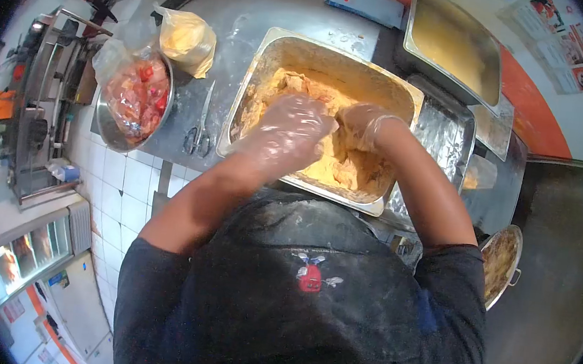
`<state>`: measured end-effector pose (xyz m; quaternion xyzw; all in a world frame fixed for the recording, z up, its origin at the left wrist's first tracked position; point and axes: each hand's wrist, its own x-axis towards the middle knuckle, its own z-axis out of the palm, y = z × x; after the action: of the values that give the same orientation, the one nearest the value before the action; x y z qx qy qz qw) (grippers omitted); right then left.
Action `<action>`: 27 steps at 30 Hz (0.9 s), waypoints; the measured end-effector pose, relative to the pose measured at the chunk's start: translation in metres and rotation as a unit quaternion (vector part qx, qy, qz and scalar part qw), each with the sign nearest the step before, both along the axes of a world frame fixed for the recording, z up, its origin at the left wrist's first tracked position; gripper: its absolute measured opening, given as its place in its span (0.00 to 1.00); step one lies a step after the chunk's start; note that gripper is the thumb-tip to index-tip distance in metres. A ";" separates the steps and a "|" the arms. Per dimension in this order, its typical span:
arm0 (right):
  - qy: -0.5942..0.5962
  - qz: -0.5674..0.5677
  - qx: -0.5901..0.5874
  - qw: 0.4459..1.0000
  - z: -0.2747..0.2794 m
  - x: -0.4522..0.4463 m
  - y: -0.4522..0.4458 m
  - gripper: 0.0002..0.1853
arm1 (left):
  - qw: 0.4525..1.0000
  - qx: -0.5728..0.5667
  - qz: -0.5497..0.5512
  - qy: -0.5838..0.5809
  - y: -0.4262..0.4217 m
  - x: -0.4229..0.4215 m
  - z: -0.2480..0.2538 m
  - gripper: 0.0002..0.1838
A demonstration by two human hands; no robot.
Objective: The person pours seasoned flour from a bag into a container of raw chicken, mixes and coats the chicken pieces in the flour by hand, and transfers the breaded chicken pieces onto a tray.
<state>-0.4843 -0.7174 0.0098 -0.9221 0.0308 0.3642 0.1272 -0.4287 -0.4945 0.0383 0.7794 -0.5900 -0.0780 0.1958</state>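
deep rectangular silver metal pan [319, 57] holds lumpy pieces [358, 173] in yellow flour [323, 168]. left hand [289, 133], in clear plastic glove [270, 153], half curled over them; right hand [367, 127], gloved alike, fingers down in pan; cannot tell either's grip. risk: brisk tossing could spill flour over rim. white wall posters [568, 51], right of pan: print too small.

Scissors [203, 126] on tbl [275, 2] btwn bowl [107, 128] (L) & pan [380, 85]; tray [445, 136] R of pan, tub [454, 50] behind tray.

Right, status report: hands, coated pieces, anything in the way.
Left hand and right hand gloved, at the metal pan; grip unclear. Yellow-coated pieces inside pan. No obstruction seen; scissors lie left of pan.
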 end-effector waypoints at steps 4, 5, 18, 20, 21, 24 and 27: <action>0.024 0.033 0.013 0.999 0.003 -0.011 0.005 0.23 | 0.976 0.190 -0.041 -0.100 -0.041 -0.008 -0.011 0.14; 0.002 0.068 -0.007 0.998 0.002 -0.012 0.004 0.23 | 0.969 0.194 -0.052 -0.142 -0.045 -0.009 -0.022 0.13; -0.158 -0.022 0.030 0.987 0.030 -0.034 -0.029 0.17 | 0.978 0.087 -0.084 -0.172 -0.034 -0.008 -0.051 0.08; -0.156 -0.006 0.025 0.987 0.054 -0.040 -0.032 0.16 | 0.951 0.182 -0.173 -0.179 -0.035 -0.004 -0.026 0.13; -0.158 -0.011 0.026 0.987 0.055 -0.045 -0.034 0.16 | 0.950 0.184 -0.178 -0.181 -0.033 -0.001 -0.023 0.13; -0.224 -0.089 0.083 0.967 0.050 -0.060 -0.046 0.17 | 0.960 0.152 -0.164 -0.169 -0.030 0.010 0.002 0.14; -0.317 -0.183 0.191 0.911 0.043 -0.073 -0.046 0.17 | 0.968 0.234 -0.088 -0.028 -0.024 0.020 0.041 0.21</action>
<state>-0.5578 -0.7632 0.0523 -0.9254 0.0870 0.0219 0.3682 -0.4092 -0.5189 0.0793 0.7504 -0.6268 -0.2091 -0.0159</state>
